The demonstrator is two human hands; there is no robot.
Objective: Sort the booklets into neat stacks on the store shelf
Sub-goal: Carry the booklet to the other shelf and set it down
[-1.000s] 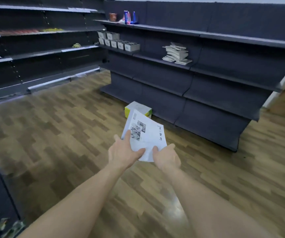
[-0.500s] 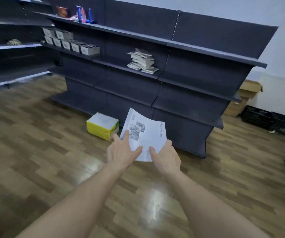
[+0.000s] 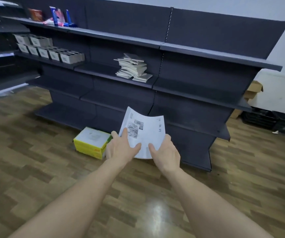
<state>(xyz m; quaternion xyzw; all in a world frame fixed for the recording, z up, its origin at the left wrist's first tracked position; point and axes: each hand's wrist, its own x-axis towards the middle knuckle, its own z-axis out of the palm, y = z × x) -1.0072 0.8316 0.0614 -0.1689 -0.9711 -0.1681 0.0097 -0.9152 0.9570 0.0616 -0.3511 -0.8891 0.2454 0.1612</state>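
While gripped at its near edge between left hand point(image 3: 121, 148) and right hand point(image 3: 165, 152), thumbs pressed on top, booklet point(image 3: 145, 133) bowed upward at the far end, out over wooden floor point(image 3: 35, 169). Well apart from the ragged pile of booklets point(image 3: 132, 67) on the middle shelf point(image 3: 104, 75), with the yellow box point(image 3: 91, 143) lying on the floor just beside the left hand. Risk judged twofold: thin pages, held only at one edge, likely to sag or slip loose on the way; and that pile, already skewed and fanned at its base, liable to slide or topple if topped without squaring first.
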